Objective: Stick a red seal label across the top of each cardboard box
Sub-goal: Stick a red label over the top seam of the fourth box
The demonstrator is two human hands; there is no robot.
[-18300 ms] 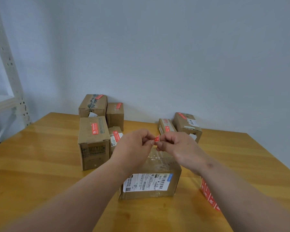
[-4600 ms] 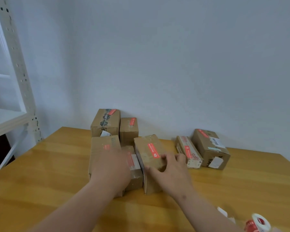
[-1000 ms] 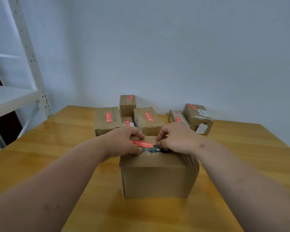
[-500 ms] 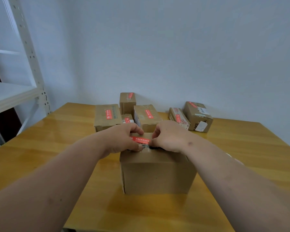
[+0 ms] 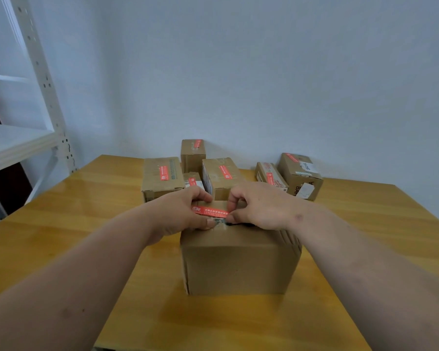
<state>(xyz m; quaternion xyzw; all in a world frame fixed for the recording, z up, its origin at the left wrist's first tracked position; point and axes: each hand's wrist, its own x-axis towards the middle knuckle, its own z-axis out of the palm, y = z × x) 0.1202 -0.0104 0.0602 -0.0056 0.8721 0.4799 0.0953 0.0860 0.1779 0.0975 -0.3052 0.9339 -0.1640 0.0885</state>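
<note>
A large cardboard box (image 5: 238, 262) stands on the wooden table (image 5: 86, 224) right in front of me. A red seal label (image 5: 211, 211) lies across its top, running left to right. My left hand (image 5: 180, 214) pinches the label's left end between thumb and fingers. My right hand (image 5: 259, 206) pinches its right end, resting on the box top. Whether the label is fully stuck down is hidden by my fingers.
Several smaller boxes with red labels stand behind: one at the left (image 5: 161, 174), one in the middle (image 5: 222, 176), one at the wall (image 5: 193, 150), two at the right (image 5: 299, 173). A white metal shelf (image 5: 20, 138) stands at the left table edge.
Both hands have stayed on the label on the big box top. My head has dropped slightly and the label reads a little flatter on the box.
</note>
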